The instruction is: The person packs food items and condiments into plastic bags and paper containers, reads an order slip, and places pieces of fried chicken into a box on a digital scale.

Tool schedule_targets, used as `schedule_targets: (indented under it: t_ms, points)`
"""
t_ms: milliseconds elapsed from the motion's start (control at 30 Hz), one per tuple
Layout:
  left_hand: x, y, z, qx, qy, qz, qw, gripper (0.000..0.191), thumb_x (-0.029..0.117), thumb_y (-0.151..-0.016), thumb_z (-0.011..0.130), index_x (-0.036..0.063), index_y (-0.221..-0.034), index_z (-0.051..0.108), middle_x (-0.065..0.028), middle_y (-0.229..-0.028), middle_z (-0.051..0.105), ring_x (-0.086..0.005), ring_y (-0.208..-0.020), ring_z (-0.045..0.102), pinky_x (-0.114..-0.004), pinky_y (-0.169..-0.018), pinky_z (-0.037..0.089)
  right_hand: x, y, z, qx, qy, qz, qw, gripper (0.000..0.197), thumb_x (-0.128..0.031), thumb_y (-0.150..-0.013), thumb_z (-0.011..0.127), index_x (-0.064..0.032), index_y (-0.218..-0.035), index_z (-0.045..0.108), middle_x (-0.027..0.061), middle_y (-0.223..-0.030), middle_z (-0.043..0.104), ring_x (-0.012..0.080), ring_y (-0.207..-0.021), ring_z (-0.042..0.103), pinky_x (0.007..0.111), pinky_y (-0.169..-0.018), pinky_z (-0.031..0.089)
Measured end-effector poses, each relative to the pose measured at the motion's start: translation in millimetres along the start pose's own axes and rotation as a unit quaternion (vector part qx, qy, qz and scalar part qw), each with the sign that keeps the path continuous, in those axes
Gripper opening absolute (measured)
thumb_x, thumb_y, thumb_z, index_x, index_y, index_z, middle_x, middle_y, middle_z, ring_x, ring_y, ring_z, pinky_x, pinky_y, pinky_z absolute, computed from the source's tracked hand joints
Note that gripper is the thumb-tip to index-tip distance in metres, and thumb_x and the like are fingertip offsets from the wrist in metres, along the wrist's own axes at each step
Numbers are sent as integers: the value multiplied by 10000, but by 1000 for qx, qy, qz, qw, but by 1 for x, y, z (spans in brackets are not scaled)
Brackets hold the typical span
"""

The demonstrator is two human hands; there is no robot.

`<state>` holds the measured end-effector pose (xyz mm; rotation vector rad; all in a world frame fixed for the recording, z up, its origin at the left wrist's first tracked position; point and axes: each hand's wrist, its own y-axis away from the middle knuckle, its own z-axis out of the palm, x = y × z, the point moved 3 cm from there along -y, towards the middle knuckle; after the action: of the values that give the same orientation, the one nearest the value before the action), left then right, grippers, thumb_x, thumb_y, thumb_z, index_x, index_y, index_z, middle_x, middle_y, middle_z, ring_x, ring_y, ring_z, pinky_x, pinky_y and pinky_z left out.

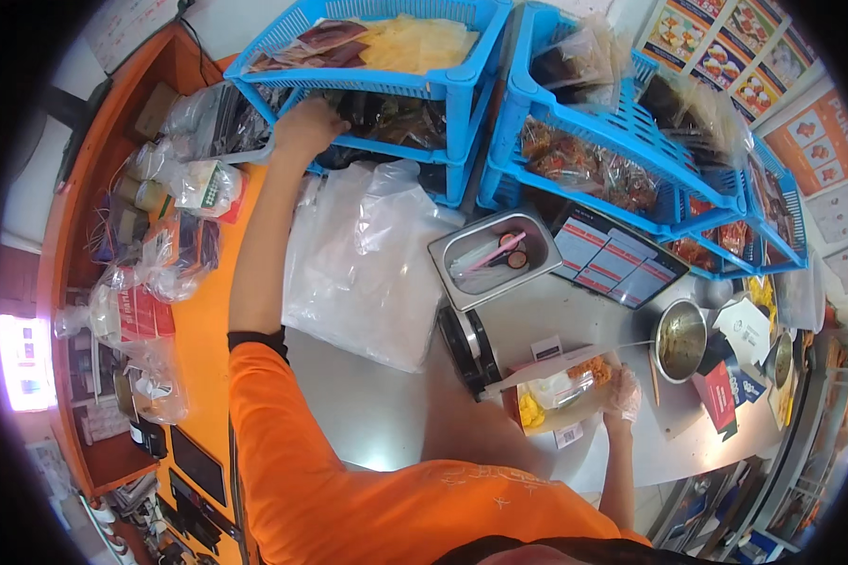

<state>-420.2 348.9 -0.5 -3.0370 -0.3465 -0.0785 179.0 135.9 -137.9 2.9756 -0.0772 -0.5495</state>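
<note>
My left hand [309, 127] reaches to the left front edge of the middle tier of a blue plastic rack [459, 127], beside dark sachets [396, 116]; its fingertips are partly hidden. In a clear plastic glove, my right hand [623, 395] is at the right end of an open paper food box [593, 406], gripping its edge. Inside the box are fried food [589, 370], a white, partly wrapped portion, and yellow food [531, 409]. A stack of clear plastic bags [360, 275] lies below the rack. A steel container [495, 258] holds scissors and a pink stick.
A tablet [618, 256] leans near a second blue rack [608, 134] of bagged food. A black tape dispenser or similar device [468, 353] stands left of the box. To the right are a steel bowl [680, 340] and folded cartons [717, 395]. Wrapped packages [141, 311] line the left shelf.
</note>
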Motion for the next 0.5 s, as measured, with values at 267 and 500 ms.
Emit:
schedule_targets:
  t_ms: [267, 500]
  points:
    - [24, -23, 0, -4, -177, 28, 984, 479, 298, -662, 750, 41, -1050, 634, -188, -1085, 629, -315, -987, 626, -387, -840, 517, -8, 5, -6, 79, -58, -70, 993, 237, -223, -911, 454, -25, -997, 551, 217, -881, 577, 415, -842, 540, 487, -715, 408]
    - [6, -12, -11, 9, -146, -9, 989, 433, 331, -728, 684, 48, -1053, 644, -169, -1073, 639, -331, -967, 624, -398, -839, 503, -33, 3, -16, 98, -49, -136, 985, 153, -186, -878, 483, -52, -933, 536, 191, -836, 572, 404, -827, 540, 494, -691, 399]
